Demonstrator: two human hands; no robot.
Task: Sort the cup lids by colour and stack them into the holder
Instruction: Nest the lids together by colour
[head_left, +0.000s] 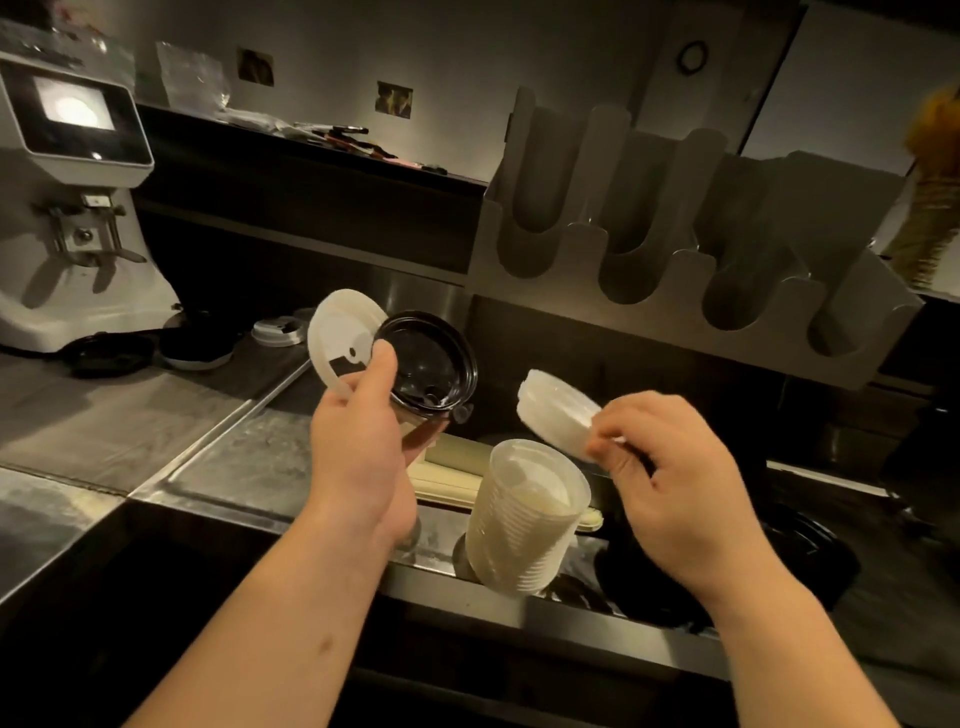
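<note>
My left hand (363, 441) grips a white lid (340, 340) and a black lid (434, 364) side by side, with the thumb across both. My right hand (660, 467) pinches a small stack of white lids (558, 413) by its edge, tilted above a clear tube (524, 519) filled with stacked white lids. The grey holder (691, 270) with several U-shaped slots stands at the back right; its slots look mostly dark and I cannot tell their contents.
A white coffee grinder (67, 208) stands at the left. Loose black lids (111, 353) and a white lid (280, 330) lie on the steel counter (104, 415) beside it. More black lids (727, 571) sit at the lower right. A dark shelf (311, 150) runs behind.
</note>
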